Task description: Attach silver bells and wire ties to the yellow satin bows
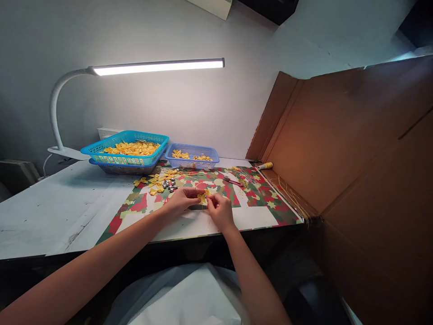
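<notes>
Between my two hands, over the patterned sheet, is a small yellow bow. The fingers of my left hand pinch its left side, and my right hand pinches its right side. A thin gold cord arches just above the fingers. Several yellow bows lie on the sheet to the left of my hands, beside a little heap of silver bells. Small scissors with reddish handles rest beyond my right hand.
A turquoise basket of yellow bows sits stacked at the back left, next to a smaller blue basket. A lamp hangs above. Cardboard walls the right side, with a glue tube and loose cords near it.
</notes>
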A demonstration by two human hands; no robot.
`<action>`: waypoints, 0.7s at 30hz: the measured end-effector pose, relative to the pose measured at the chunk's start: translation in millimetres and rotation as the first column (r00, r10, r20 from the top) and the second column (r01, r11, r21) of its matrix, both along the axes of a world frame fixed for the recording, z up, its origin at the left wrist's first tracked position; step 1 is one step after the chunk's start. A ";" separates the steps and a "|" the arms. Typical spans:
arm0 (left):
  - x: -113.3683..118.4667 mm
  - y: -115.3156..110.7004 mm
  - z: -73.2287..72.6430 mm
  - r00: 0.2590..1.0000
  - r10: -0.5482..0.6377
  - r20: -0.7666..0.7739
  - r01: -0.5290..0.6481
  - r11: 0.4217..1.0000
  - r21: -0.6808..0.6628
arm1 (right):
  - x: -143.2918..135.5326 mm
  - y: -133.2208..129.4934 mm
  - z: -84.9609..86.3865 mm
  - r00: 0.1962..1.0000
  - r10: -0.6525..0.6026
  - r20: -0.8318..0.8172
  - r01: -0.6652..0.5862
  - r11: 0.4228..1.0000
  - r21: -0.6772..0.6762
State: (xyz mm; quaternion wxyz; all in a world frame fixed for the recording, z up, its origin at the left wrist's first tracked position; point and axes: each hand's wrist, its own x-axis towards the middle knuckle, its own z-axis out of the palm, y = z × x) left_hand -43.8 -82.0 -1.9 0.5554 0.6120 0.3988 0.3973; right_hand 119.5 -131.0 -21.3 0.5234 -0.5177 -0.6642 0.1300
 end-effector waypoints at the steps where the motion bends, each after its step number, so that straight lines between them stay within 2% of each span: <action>1: 0.2 -0.1 -0.8 1.000 0.003 0.003 -0.003 1.000 0.004 | 0.0 0.1 0.1 1.000 -0.005 0.003 0.005 1.000 0.002; 21: 0.2 -1.1 -2.1 0.999 0.006 0.039 -0.007 1.000 0.018 | -0.7 -0.2 0.6 1.000 -0.003 -0.004 0.003 1.000 0.009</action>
